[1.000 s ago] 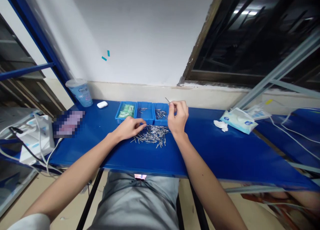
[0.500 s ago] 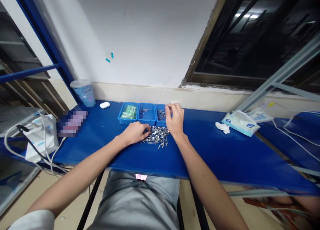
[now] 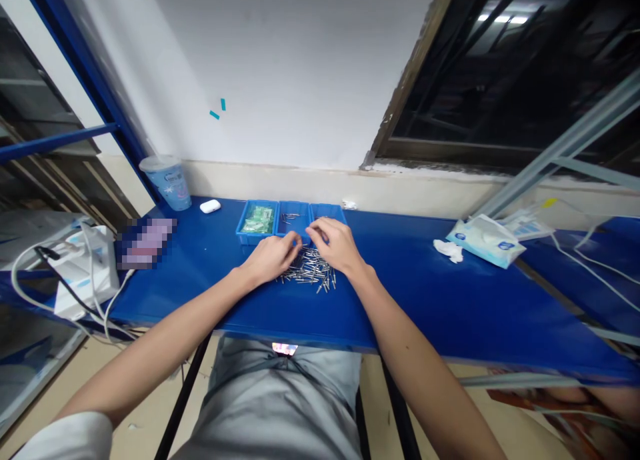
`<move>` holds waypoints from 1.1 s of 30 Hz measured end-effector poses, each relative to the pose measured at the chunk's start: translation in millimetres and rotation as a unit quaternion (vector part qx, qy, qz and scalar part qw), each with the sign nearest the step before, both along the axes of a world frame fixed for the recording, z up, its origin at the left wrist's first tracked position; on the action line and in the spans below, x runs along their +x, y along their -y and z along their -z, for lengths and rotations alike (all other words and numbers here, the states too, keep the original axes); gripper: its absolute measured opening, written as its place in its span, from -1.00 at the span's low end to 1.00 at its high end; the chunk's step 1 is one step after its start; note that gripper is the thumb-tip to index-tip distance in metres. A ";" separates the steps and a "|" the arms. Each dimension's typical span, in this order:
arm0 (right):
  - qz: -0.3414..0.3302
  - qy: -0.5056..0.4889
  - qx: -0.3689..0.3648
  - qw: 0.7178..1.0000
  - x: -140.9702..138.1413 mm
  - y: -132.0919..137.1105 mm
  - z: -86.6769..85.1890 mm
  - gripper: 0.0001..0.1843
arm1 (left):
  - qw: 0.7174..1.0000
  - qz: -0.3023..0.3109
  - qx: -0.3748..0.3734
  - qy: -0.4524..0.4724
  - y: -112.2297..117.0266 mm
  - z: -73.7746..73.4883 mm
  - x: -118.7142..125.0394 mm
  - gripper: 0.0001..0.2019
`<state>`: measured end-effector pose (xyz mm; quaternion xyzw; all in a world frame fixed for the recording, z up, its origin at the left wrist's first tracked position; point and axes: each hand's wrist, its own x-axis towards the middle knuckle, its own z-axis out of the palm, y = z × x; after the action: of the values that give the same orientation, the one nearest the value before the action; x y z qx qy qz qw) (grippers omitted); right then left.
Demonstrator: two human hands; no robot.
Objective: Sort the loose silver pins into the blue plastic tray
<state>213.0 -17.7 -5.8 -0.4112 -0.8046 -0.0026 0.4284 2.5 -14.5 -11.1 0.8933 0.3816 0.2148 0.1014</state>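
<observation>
A loose pile of slim metal pins that look like blind rivets (image 3: 315, 270) lies on the blue table. My left hand (image 3: 270, 257) is over the pile's left edge, thumb and fingers pinched; whatever is between them is too small to make out. Facing it, my right hand (image 3: 337, 243) hovers above the right side of the pile, its fingertips also pinched close to the left ones. Behind the hands stand three joined blue bins: the left bin (image 3: 241, 232) holds green-and-clear packets, the middle bin (image 3: 299, 207) a few metal pins. My right hand partly covers the right bin (image 3: 330, 211).
A blue cup (image 3: 170, 183) and a white case (image 3: 210, 207) stand at the back left. Farther left are a white power strip with cables (image 3: 90, 273) and a blurred-out flat item (image 3: 147, 243). A tissue pack (image 3: 485, 240) and crumpled tissue (image 3: 449, 250) lie at right.
My right hand has moved from the right bin down and left to the pile, close to my left hand. My left hand stays at the pile's left edge, its fingertips slightly raised.
</observation>
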 end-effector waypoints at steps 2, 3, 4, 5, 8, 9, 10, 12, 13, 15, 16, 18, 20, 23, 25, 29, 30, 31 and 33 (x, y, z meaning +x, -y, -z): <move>-0.027 0.013 -0.022 0.999 -3.4 3.2 -0.9 -0.77 | 0.998 0.005 -0.011 0.068 0.4 -0.5 -1.3 -0.78; -0.033 0.012 -0.031 0.999 -5.2 4.9 -1.6 -0.79 | 0.995 0.004 -0.017 0.097 0.6 -1.2 -2.2 -0.79; -0.040 0.011 -0.038 0.998 -7.1 6.5 -2.4 -0.81 | 0.992 0.003 -0.021 0.122 0.7 -2.2 -3.2 -0.79; -0.047 0.015 -0.041 0.998 -9.2 8.0 -3.2 -0.83 | 0.990 0.004 -0.022 0.143 0.8 -3.3 -4.2 -0.80; -0.061 0.038 -0.040 0.997 -16.2 11.3 -4.1 -0.85 | 0.982 -0.002 -0.011 0.191 -0.2 -6.6 -7.2 -0.79; -0.064 0.048 -0.041 0.996 -18.7 11.9 -3.6 -0.88 | 0.979 0.009 -0.010 0.201 -0.8 -7.2 -8.1 -0.80; -0.066 0.059 -0.040 0.995 -21.3 12.3 -2.9 -0.88 | 0.978 0.022 -0.014 0.208 -1.6 -7.4 -8.9 -0.81; -0.063 0.076 -0.038 0.994 -26.0 12.8 -0.6 -0.81 | 0.976 0.034 -0.022 0.216 -3.3 -6.9 -10.2 -0.83; -0.060 0.083 -0.038 0.994 -27.8 12.8 0.7 -0.77 | 0.975 0.033 -0.024 0.219 -4.1 -6.4 -10.6 -0.84; -0.053 0.092 -0.040 0.994 -30.1 12.5 3.1 -0.75 | 0.973 0.022 -0.023 0.227 -5.1 -5.3 -10.8 -0.86; -0.050 0.095 -0.041 0.993 -30.5 12.2 4.2 -0.75 | 0.973 0.020 -0.020 0.230 -5.4 -4.9 -10.6 -0.86; -0.043 0.099 -0.039 0.993 -29.9 11.2 6.1 -0.76 | 0.972 0.023 -0.013 0.234 -5.5 -4.7 -9.8 -0.87; -0.039 0.095 -0.033 0.994 -28.2 9.8 7.5 -0.74 | 0.972 0.027 -0.008 0.235 -5.3 -4.8 -9.0 -0.89; -0.039 0.069 -0.027 0.996 -24.5 7.9 8.3 -0.74 | 0.970 0.034 -0.015 0.240 -5.2 -4.2 -8.2 -0.91; -0.034 0.054 -0.028 0.998 -22.2 7.6 7.6 -0.77 | 0.968 0.037 -0.027 0.247 -5.7 -3.4 -8.0 -0.89; -0.009 0.048 -0.026 0.998 -19.1 8.8 4.5 -0.83 | 0.966 0.033 -0.036 0.254 -7.7 -3.6 -8.0 -0.87; -0.003 0.045 -0.024 0.999 -18.6 9.1 3.7 -0.83 | 0.967 0.032 -0.036 0.251 -8.2 -4.2 -8.1 -0.86; 0.001 0.041 -0.022 0.999 -18.1 9.4 3.1 -0.83 | 0.969 0.029 -0.035 0.245 -8.6 -5.0 -8.3 -0.85; 0.007 0.034 -0.021 0.999 -17.4 9.7 2.1 -0.82 | 0.973 0.026 -0.031 0.225 -9.2 -6.3 -8.5 -0.83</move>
<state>195.7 -27.3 -7.9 -0.4253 -0.8157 -0.0029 0.3921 -6.0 -5.3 -4.8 0.8278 0.3325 0.3958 0.2180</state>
